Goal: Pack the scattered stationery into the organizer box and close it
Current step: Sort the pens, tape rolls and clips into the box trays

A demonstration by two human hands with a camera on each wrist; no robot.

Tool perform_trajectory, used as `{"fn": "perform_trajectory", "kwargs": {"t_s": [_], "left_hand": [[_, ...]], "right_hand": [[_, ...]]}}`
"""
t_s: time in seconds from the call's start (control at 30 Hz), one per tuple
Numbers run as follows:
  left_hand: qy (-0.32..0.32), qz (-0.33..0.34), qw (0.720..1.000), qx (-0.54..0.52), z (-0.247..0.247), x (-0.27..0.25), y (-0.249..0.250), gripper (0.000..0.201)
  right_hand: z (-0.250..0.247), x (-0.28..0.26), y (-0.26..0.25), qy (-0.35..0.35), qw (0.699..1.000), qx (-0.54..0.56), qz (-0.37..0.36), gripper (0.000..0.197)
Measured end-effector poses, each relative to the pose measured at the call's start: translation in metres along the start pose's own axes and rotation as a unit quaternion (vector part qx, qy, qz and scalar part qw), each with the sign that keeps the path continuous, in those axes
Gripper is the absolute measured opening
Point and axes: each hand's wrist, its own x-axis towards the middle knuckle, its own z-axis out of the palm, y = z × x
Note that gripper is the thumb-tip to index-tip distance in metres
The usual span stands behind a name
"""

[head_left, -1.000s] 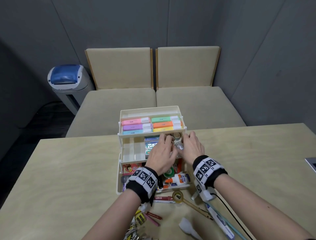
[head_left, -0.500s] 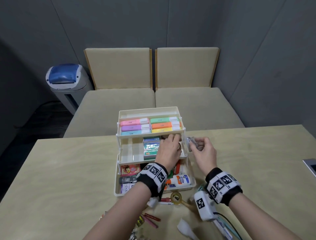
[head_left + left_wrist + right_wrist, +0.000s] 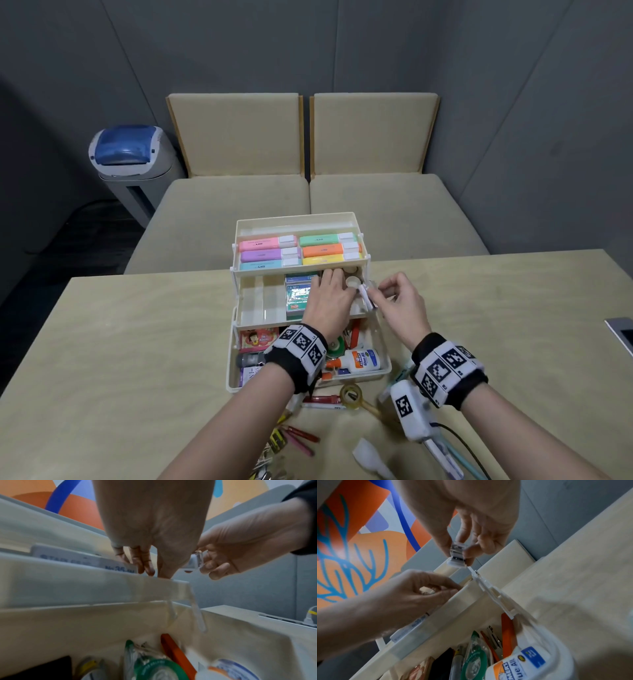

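Observation:
The cream three-tier organizer box (image 3: 294, 219) stands open on the table. Pastel highlighters (image 3: 301, 251) fill its top tray. My left hand (image 3: 337, 275) reaches into the middle tray beside the staple boxes (image 3: 297, 294), fingertips down among small tape rolls (image 3: 352, 281); its grip is hidden. My right hand (image 3: 380, 291) pinches a small clear-and-white piece (image 3: 365, 296) at the middle tray's right edge, and the piece (image 3: 457, 555) shows between thumb and fingers in the right wrist view. A glue bottle (image 3: 359, 359) lies in the bottom tier.
Loose on the table (image 3: 137, 342) in front of the box are an amber tape roll (image 3: 351, 394), a red pen (image 3: 320, 399), crayons (image 3: 301, 437), clips (image 3: 274, 442) and a white scrap (image 3: 368, 455). A grey device (image 3: 621, 332) sits at the right edge. A bin (image 3: 130, 154) stands behind.
My right hand drew out of the middle tray to the right with the small piece and now holds it at the tray's right edge. My left hand stayed in the tray.

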Motion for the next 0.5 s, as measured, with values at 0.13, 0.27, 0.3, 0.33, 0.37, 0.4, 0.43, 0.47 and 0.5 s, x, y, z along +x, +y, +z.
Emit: {"fn": "perform_trajectory", "kwargs": {"t_s": [0.13, 0.27, 0.3, 0.33, 0.37, 0.4, 0.43, 0.47, 0.5], "left_hand": [[-0.005, -0.017, 1.000, -0.003, -0.007, -0.008, -0.004, 0.023], [0.009, -0.066, 0.998, -0.011, -0.010, -0.023, -0.014, 0.025], [0.012, -0.071, 0.997, -0.009, -0.009, -0.025, -0.016, 0.025], [0.020, -0.074, 0.997, -0.007, -0.009, -0.026, -0.018, 0.026], [0.031, -0.076, 0.997, -0.004, -0.008, -0.027, -0.020, 0.025], [0.043, -0.077, 0.996, -0.004, -0.008, -0.029, -0.021, 0.023], [0.055, -0.078, 0.995, -0.007, -0.008, -0.031, -0.022, 0.020], [0.064, -0.079, 0.995, -0.013, -0.009, -0.034, -0.022, 0.017], [0.068, -0.081, 0.994, -0.021, -0.011, -0.038, -0.023, 0.013]], "right_hand": [[0.001, 0.002, -0.008, -0.067, 0.996, -0.056, -0.014, 0.015], [0.010, 0.009, -0.016, -0.142, 0.978, -0.138, -0.061, 0.013], [0.013, 0.011, -0.017, -0.153, 0.970, -0.172, -0.077, 0.013], [0.016, 0.014, -0.017, -0.159, 0.961, -0.208, -0.093, 0.012], [0.019, 0.015, -0.018, -0.161, 0.950, -0.243, -0.108, 0.011], [0.021, 0.017, -0.018, -0.154, 0.941, -0.275, -0.125, 0.011], [0.023, 0.017, -0.017, -0.142, 0.931, -0.302, -0.145, 0.010], [0.024, 0.017, -0.016, -0.130, 0.922, -0.324, -0.166, 0.011], [0.025, 0.015, -0.014, -0.121, 0.914, -0.341, -0.185, 0.012]]}}
